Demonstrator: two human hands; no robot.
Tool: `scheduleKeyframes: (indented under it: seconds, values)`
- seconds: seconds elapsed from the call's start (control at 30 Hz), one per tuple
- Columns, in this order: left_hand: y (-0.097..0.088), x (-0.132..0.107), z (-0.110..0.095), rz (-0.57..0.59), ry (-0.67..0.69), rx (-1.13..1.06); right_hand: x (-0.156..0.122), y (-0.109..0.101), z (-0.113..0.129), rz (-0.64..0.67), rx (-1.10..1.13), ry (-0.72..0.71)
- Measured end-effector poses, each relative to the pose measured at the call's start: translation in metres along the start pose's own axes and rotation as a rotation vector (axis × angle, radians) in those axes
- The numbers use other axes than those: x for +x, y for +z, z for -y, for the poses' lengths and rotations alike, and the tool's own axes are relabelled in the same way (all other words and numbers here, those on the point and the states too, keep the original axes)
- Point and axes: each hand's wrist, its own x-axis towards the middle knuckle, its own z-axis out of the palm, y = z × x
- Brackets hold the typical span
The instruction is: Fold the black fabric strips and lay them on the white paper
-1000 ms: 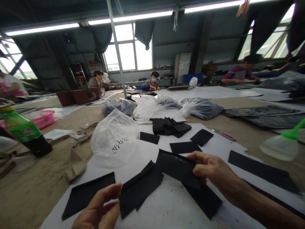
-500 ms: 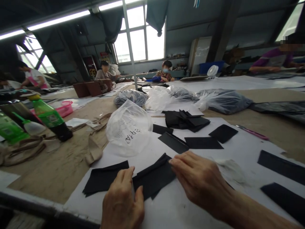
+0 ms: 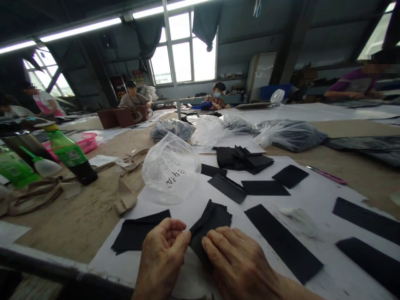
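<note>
Together, the left hand (image 3: 162, 254) and right hand (image 3: 237, 262), knuckles up, pinch a black fabric stack (image 3: 211, 223).

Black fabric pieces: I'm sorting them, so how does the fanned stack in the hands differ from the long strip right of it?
The fanned black fabric stack is several short layers, tilted up off the white sheet, pinched by the left hand with the right hand on it. The long black fabric strip is one piece, lying flat, untouched. Both are matte black.
</note>
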Motion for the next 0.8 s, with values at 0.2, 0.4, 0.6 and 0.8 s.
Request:
scheduleKeyframes:
  seconds: [0.2, 0.4, 0.6, 0.8]
  values:
    - [0.007, -0.012, 0.004, -0.118, 0.013, -0.410, 0.014, -0.021, -0.008, 0.122, 0.441, 0.619]
    - [0.025, -0.024, 0.006, -0.038, 0.068, -0.241, 0.026, -0.031, -0.007, 0.227, 0.747, 0.829]
    - [0.028, -0.020, 0.005, -0.028, 0.068, -0.306, 0.027, -0.027, -0.007, 0.248, 0.696, 0.736]
    - [0.031, -0.013, 0.020, -0.186, 0.108, -0.122, 0.013, -0.007, -0.002, -0.039, 0.212, 0.236]
